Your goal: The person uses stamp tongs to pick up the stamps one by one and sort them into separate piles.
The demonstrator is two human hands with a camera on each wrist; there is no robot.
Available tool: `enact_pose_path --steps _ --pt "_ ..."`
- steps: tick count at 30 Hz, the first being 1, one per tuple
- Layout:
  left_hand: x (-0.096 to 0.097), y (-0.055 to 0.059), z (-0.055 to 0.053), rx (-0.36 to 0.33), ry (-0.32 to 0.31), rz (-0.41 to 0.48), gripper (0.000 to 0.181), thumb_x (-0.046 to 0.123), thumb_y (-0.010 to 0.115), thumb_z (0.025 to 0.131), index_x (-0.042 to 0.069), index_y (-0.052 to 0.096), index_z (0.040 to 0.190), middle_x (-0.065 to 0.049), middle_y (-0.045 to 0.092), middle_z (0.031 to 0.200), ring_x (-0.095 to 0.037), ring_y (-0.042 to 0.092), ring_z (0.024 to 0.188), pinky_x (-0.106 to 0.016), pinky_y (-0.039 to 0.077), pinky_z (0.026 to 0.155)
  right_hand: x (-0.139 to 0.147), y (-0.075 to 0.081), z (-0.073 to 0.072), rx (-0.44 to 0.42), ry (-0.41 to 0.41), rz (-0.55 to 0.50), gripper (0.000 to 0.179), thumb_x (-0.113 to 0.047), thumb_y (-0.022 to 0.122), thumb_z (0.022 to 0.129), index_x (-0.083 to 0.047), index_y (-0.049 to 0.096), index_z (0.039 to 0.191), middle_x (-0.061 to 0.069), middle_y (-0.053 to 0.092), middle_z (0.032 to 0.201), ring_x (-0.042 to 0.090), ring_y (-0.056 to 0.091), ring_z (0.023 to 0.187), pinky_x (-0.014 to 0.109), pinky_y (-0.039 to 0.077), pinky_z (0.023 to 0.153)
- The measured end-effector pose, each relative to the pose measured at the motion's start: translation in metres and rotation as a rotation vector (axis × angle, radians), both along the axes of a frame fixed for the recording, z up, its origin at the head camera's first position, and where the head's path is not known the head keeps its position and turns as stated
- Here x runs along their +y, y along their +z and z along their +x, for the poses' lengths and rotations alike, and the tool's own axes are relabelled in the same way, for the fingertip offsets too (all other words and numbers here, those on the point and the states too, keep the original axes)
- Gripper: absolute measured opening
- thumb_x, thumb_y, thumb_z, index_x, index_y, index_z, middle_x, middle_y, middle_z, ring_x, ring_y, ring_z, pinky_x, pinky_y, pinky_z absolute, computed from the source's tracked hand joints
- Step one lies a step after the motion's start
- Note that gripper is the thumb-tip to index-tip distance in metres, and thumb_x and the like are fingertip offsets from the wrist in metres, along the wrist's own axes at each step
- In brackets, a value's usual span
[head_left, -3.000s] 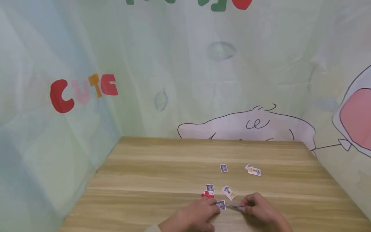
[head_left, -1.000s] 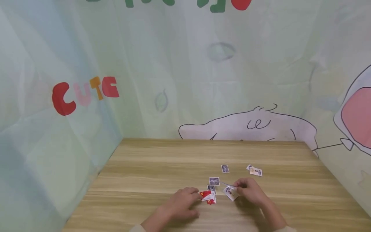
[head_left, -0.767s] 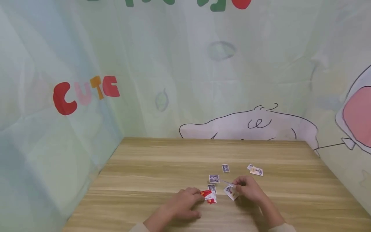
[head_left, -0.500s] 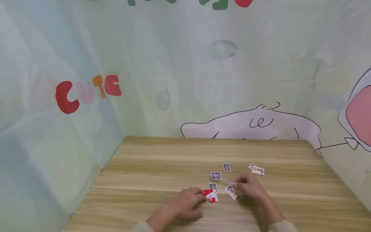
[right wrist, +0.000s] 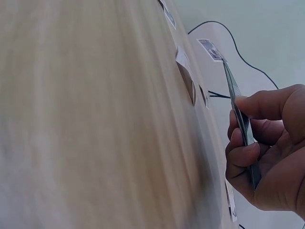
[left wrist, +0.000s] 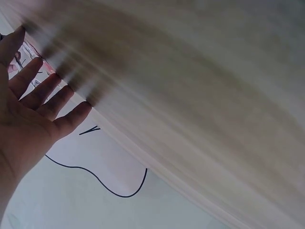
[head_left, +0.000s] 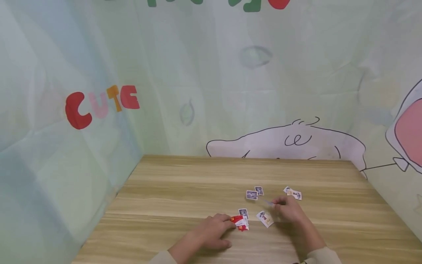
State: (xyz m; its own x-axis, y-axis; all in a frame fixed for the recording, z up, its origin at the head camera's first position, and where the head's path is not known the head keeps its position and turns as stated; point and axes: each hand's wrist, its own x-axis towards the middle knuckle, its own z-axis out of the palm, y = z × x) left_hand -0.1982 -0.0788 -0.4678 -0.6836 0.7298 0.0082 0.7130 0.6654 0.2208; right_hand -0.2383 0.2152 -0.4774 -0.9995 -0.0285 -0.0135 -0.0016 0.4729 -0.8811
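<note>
My right hand [head_left: 291, 209] pinches metal tweezers [right wrist: 239, 106] between thumb and fingers. A small purple-grey stamp [right wrist: 208, 49] with a white border hangs at the tweezer tips, raised off the wooden table. In the head view the held stamp [head_left: 252, 195] overlaps the corner of a similar stamp [head_left: 259, 190] behind it. My left hand [head_left: 211, 233] rests low on the table, fingers extended, with its fingertips at a red and white stamp [head_left: 236, 220]. Another red stamp [head_left: 243, 227] lies partly beneath that one, and a purple-grey stamp [head_left: 243, 212] sits just behind.
A cream stamp [head_left: 265, 218] with a small picture lies between the hands. Farther back on the right, another cream stamp [head_left: 294, 194] overlaps a second one. A printed cloth wall [head_left: 184, 73] stands along the back and sides of the table [head_left: 171, 183].
The tweezers picked up the purple-grey stamp beside my left hand and carried it backward, then rightward. My left hand shifted left and uncovered the red stamps, then stayed there.
</note>
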Motion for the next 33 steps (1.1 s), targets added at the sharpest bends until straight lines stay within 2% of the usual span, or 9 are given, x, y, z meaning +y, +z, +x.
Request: enact_pose_path --steps 8,17,25,33 --pt "0.001 0.0 -0.002 -0.002 0.016 -0.023 0.048 0.04 0.069 0.079 0.017 0.061 0.12 -0.003 0.052 0.126 -0.019 0.047 0.116 -0.038 0.043 0.09 0.011 -0.001 -0.003 0.021 -0.028 -0.007 0.017 0.008 0.056 0.075 0.012 0.063 0.089 0.01 0.058 0.072 0.02 0.052 0.059 0.029 0.044 0.05" --pt "0.002 0.001 -0.003 -0.028 0.012 -0.034 0.047 0.039 0.07 0.079 0.016 0.061 0.12 -0.002 0.052 0.126 -0.017 0.046 0.115 -0.034 0.043 0.091 0.021 -0.002 -0.005 0.045 -0.042 0.047 0.017 0.004 0.06 0.077 0.013 0.062 0.09 0.008 0.058 0.076 0.019 0.051 0.067 0.031 0.044 0.059" --pt "0.005 -0.001 -0.004 -0.049 0.025 -0.04 0.048 0.039 0.069 0.079 0.016 0.061 0.121 -0.001 0.051 0.127 -0.017 0.046 0.116 -0.035 0.043 0.092 0.024 -0.007 -0.007 0.033 -0.061 0.042 0.014 0.003 0.06 0.077 0.013 0.062 0.087 0.008 0.056 0.071 0.019 0.05 0.062 0.03 0.043 0.054" --pt "0.004 -0.001 -0.004 -0.027 0.013 -0.038 0.048 0.039 0.07 0.079 0.016 0.061 0.121 -0.001 0.051 0.126 -0.017 0.046 0.115 -0.034 0.043 0.09 0.021 -0.007 -0.009 0.047 -0.083 0.096 0.013 0.003 0.061 0.076 0.011 0.063 0.084 0.007 0.058 0.073 0.02 0.05 0.067 0.031 0.042 0.06"
